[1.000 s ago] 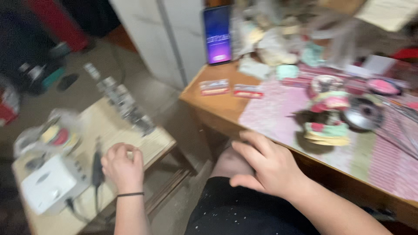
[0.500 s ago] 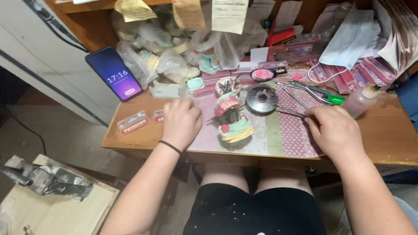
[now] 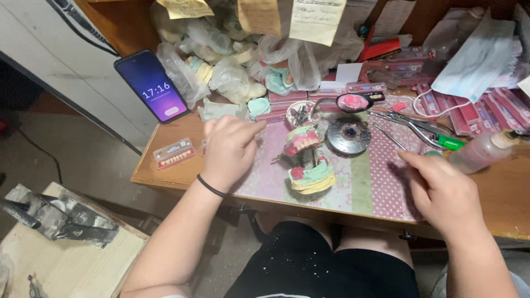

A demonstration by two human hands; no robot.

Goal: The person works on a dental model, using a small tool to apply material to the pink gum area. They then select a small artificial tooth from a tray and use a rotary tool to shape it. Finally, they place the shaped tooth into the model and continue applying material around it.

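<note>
Head view: a wooden bench (image 3: pixel 165 171) is seen from above, crowded with clutter, with a patterned pink and green mat (image 3: pixel 364 182) laid across its middle. A pile of clear plastic bags (image 3: pixel 221 72) holding dental casts is heaped at the back, with paper notes (image 3: pixel 317 19) hung above. A lit phone (image 3: pixel 150 85) is propped at the back left. The left hand (image 3: pixel 229 149) is held over the mat's left edge, fingers loosely spread and half curled, nothing grasped. The right hand (image 3: pixel 444 190) is rested on the mat's right side, fingers relaxed, nothing held. Between them, nearer the left hand, a dental articulator (image 3: pixel 306 160) is stood on the mat: pink gums with white teeth on green and cream bases, opened slightly. Just behind it a round metal dish (image 3: pixel 348 135) is placed. Pliers with a green handle (image 3: pixel 428 129) are laid to the right, beside a small plastic bottle (image 3: pixel 483 152). A tooth strip card (image 3: pixel 174 153) is lying near the bench's left edge.
</note>
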